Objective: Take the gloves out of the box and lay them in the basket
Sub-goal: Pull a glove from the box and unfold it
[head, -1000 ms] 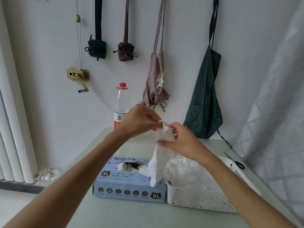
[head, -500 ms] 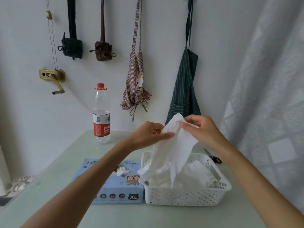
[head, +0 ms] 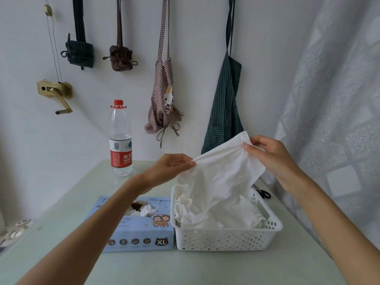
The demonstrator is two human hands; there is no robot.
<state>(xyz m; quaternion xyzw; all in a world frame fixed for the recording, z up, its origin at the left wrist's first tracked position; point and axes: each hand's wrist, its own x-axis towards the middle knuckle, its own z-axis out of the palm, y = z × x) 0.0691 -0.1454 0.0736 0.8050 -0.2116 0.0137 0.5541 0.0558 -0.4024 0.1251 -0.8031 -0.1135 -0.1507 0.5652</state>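
One glove (head: pixel 222 167), white and thin, is held spread above the basket (head: pixel 228 238). The left hand (head: pixel 170 167) pinches its left edge between thumb and fingertips; the right hand (head: pixel 269 153) pinches its upper right corner, held higher than the left. The lower part of the glove hangs down into the basket and meets the heap of white gloves (head: pixel 218 212) lying there; their number cannot be told, as they are crumpled together.

One basket, white and perforated, stands on the bench (head: pixel 185 268). One box (head: pixel 139 229), pale blue and marked XL, lies just beside it on its left, the two touching or nearly so. White gloves show in the box's top opening; count not determinable.

One water bottle (head: pixel 120 138) with a red cap stands upright at the rear of the bench, well apart from the box. One pair of scissors (head: pixel 263 193) lies behind the basket, partly hidden. Four cloth items hang on the wall: two rolled bundles, one checked apron (head: pixel 164 103), one green striped apron (head: pixel 225 112).
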